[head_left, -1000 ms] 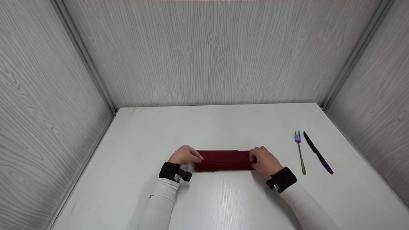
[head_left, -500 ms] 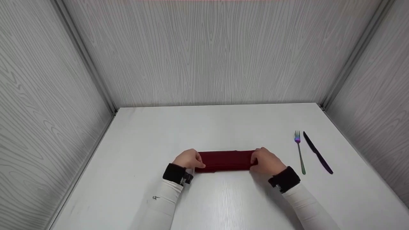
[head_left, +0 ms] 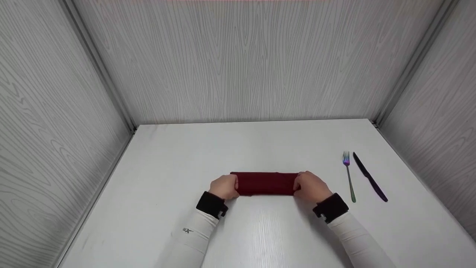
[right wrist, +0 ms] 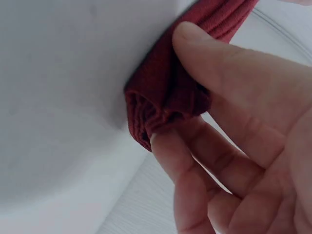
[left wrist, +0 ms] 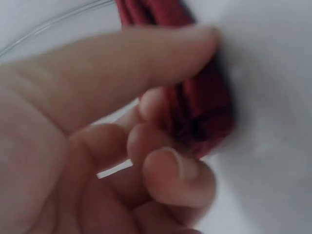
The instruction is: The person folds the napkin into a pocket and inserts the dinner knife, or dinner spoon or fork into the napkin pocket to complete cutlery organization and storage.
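A dark red cloth (head_left: 266,183), folded into a long narrow strip of several layers, lies crosswise in front of the person in the head view. At its left end the left hand (head_left: 224,187) pinches it, thumb on the near side and fingers curled round the end. The right hand (head_left: 313,187) grips the opposite end in the same way. Stacked folds of the cloth (right wrist: 156,105) show between thumb and fingers in the right wrist view. In the left wrist view the thumb lies over the cloth (left wrist: 207,100), and the fingertips curl beneath its end.
Right of the right hand, a rainbow-coloured fork (head_left: 349,175) lies on the white table (head_left: 178,156). Beside it is a dark purple knife (head_left: 370,176), slanting. Grey wood-grained panels (head_left: 241,63) enclose the table at the back and both sides.
The left hand has shifted right and curled its fingers round the cloth's left end. The cloth has moved slightly away from the person and a little right. The right hand keeps its hold.
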Demonstrator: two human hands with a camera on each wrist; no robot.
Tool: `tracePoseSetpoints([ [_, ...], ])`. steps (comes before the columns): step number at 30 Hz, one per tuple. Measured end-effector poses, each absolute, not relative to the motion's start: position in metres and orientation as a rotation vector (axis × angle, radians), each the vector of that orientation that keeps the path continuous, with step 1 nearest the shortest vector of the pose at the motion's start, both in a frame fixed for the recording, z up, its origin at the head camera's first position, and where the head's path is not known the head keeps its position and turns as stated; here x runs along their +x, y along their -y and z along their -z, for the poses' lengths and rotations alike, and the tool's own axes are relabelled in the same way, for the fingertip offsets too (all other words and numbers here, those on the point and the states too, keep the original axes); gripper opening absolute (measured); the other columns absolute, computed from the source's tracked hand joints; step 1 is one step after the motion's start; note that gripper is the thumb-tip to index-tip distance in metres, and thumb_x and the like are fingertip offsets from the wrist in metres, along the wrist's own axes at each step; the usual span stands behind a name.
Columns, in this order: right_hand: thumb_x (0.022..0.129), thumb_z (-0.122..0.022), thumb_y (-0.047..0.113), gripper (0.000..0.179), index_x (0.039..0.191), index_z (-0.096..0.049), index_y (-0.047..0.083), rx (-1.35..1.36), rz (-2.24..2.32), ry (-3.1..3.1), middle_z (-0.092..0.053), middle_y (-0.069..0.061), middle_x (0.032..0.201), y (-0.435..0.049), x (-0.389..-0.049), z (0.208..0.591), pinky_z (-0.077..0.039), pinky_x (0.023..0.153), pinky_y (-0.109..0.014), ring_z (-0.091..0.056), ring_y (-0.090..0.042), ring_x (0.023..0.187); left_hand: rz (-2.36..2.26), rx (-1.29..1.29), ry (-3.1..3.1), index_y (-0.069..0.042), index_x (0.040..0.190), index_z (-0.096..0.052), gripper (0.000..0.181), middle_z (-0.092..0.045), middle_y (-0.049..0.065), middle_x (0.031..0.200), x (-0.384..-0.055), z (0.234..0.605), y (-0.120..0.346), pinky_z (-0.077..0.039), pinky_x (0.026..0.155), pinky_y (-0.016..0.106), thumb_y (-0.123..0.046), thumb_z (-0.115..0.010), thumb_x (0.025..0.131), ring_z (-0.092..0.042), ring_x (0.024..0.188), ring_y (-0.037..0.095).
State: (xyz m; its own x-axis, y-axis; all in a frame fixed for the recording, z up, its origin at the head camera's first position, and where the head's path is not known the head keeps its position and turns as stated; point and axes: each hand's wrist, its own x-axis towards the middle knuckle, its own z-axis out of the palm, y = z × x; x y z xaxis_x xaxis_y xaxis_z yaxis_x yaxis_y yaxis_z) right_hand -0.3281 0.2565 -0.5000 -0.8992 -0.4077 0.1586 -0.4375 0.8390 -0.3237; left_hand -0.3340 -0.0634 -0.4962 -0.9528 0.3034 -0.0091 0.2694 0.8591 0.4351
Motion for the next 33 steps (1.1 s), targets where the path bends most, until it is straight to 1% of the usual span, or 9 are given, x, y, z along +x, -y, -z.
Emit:
tracePoseSetpoints([
  [6,0.072,-0.083,-0.005,0.011,0.076,-0.079,0.004,0.554,-0.578,2.916,-0.069,-0.006,0.083,-0.271,-0.337,0.505,-0.058,0.079,-0.046,-0.066,-0.029,0.084,-0.676,0.557,-3.035,-0.003,0.098,-0.074,0.016,-0.063,0.014,0.1,-0.334,0.503,0.054,-0.059,0.078,0.045,-0.001,-0.083,0.085,-0.065,0.094,0.031],
  [11,0.078,-0.082,-0.001,0.006,0.078,-0.08,0.005,0.531,-0.605,2.945,-0.07,-0.006,0.084,-0.278,-0.339,0.505,-0.058,0.076,-0.046,-0.067,-0.025,0.082,-0.378,0.671,-3.135,-0.004,0.091,-0.079,0.005,-0.059,0.022,0.135,-0.329,0.5,0.044,-0.057,0.087,0.046,0.0,-0.076,0.091,-0.055,0.121,0.037],
  [14,0.089,-0.079,0.005,0.009,0.08,-0.079,0.004,0.513,-0.65,2.966,-0.07,-0.005,0.082,-0.281,-0.339,0.502,-0.056,0.073,-0.041,-0.063,-0.02,0.077,-0.267,0.695,-3.119,-0.004,0.089,-0.077,0.011,-0.058,0.016,0.151,-0.327,0.496,0.041,-0.055,0.094,0.047,0.002,-0.07,0.093,-0.054,0.134,0.035],
  [15,0.093,-0.077,0.008,0.012,0.082,-0.079,0.004,0.498,-0.664,2.972,-0.071,-0.005,0.082,-0.282,-0.339,0.501,-0.055,0.073,-0.04,-0.063,-0.019,0.076,-0.248,0.697,-3.116,-0.005,0.088,-0.076,0.011,-0.06,0.012,0.151,-0.326,0.496,0.041,-0.055,0.094,0.046,0.002,-0.069,0.093,-0.057,0.134,0.033],
  [18,0.096,-0.075,0.01,0.013,0.085,-0.078,0.003,0.457,-0.715,2.979,-0.072,-0.005,0.083,-0.285,-0.339,0.5,-0.054,0.073,-0.039,-0.062,-0.018,0.076,-0.239,0.679,-3.103,-0.006,0.089,-0.074,0.01,-0.076,0.01,0.121,-0.326,0.495,0.041,-0.056,0.084,0.043,0.001,-0.068,0.094,-0.07,0.111,0.029],
  [22,0.093,-0.077,0.005,0.008,0.086,-0.08,0.003,0.45,-0.756,2.975,-0.072,-0.008,0.086,-0.286,-0.341,0.5,-0.055,0.074,-0.04,-0.064,-0.02,0.078,-0.309,0.608,-3.096,-0.007,0.103,-0.071,0.007,-0.077,0.01,0.095,-0.326,0.494,0.04,-0.056,0.081,0.046,-0.005,-0.066,0.099,-0.074,0.092,0.029],
  [26,0.089,-0.079,0.003,0.007,0.082,-0.08,0.004,0.454,-0.781,2.978,-0.067,-0.008,0.085,-0.286,-0.342,0.5,-0.052,0.073,-0.037,-0.059,-0.019,0.077,-0.339,0.547,-3.053,-0.013,0.135,-0.071,0.036,-0.076,0.011,0.125,-0.325,0.492,0.039,-0.053,0.099,0.055,-0.004,-0.064,0.101,-0.072,0.114,0.034],
  [30,0.085,-0.08,0.003,0.009,0.078,-0.079,0.005,0.406,-0.826,3.005,-0.067,-0.005,0.08,-0.289,-0.342,0.499,-0.048,0.071,-0.034,-0.057,-0.017,0.075,-0.295,0.512,-2.981,-0.022,0.139,-0.071,0.044,-0.061,0.004,0.152,-0.322,0.49,0.039,-0.047,0.109,0.059,-0.003,-0.062,0.1,-0.064,0.13,0.035],
  [33,0.086,-0.08,0.004,0.01,0.077,-0.076,0.007,0.386,-0.857,3.035,-0.069,-0.002,0.075,-0.291,-0.343,0.5,-0.047,0.067,-0.032,-0.056,-0.014,0.071,-0.278,0.49,-2.948,-0.023,0.141,-0.069,0.046,-0.057,0.002,0.157,-0.321,0.488,0.04,-0.047,0.109,0.058,-0.003,-0.061,0.1,-0.064,0.131,0.037],
])
